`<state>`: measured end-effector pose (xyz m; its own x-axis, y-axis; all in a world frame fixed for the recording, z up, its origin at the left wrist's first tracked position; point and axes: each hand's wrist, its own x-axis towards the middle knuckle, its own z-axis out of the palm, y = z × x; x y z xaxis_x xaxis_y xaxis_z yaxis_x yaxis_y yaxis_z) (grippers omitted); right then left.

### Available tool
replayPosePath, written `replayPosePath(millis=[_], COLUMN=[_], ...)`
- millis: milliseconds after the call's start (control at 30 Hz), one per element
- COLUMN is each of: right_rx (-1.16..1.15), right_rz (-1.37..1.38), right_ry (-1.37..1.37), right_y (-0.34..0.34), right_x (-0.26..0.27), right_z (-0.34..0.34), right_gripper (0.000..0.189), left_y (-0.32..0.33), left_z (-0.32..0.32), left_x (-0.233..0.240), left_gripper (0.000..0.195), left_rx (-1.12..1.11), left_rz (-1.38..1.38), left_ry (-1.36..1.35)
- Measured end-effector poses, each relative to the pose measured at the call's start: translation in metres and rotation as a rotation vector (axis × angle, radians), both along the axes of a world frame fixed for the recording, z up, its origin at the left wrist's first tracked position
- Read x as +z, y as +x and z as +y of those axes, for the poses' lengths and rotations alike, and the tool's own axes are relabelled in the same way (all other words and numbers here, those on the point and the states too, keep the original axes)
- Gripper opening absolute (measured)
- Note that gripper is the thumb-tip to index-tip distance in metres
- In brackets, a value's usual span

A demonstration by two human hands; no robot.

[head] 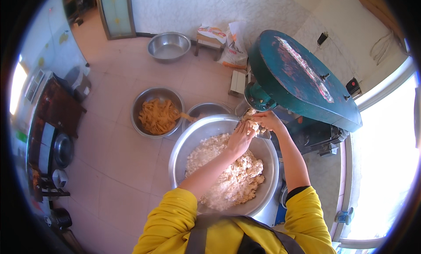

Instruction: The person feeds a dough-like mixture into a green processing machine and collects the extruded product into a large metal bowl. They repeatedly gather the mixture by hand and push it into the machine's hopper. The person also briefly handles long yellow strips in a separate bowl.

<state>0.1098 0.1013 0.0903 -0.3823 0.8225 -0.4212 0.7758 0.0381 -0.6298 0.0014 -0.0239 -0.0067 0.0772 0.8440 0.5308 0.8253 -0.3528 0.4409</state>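
Observation:
A large metal basin (pixel 177 155) filled with crumbly, pale dough (pixel 243 175) stands in front of me. At its far right rim, under the head of a green machine (pixel 306 76), both my hands are on a clump of the same dough in a metal feed tray (pixel 264 134). My left hand (pixel 240 140) presses flat on the clump with its fingers together. My right hand (pixel 268 120) reaches in from the right, its fingertips at the top of the clump; whether it grips any is unclear.
Left of the big basin, a metal bowl (pixel 133 117) holds flat orange strips, one reaching into a second bowl (pixel 210 106) behind the basin. Farther back are another metal basin (pixel 169 48), a small stool (pixel 210 40) and a sack (pixel 235 48). Cabinets (pixel 59 102) line the left side.

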Motion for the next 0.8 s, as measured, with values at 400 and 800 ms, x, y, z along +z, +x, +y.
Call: replayPosePath(millis=[400, 800], right_rx=[-0.216, -0.046], right_rz=[-0.185, -0.429], right_ry=[0.713, 0.524], right_y=[0.001, 0.011], right_x=[-0.056, 0.002], right_z=[-0.023, -0.057], right_gripper=[0.025, 0.027], left_y=[0.007, 0.013], left_z=[-0.019, 0.008], left_x=[0.017, -0.008], left_gripper=[0.058, 0.07], left_rx=[-0.049, 0.027], left_rz=[0.022, 0.309], left_ry=[-0.134, -0.135])
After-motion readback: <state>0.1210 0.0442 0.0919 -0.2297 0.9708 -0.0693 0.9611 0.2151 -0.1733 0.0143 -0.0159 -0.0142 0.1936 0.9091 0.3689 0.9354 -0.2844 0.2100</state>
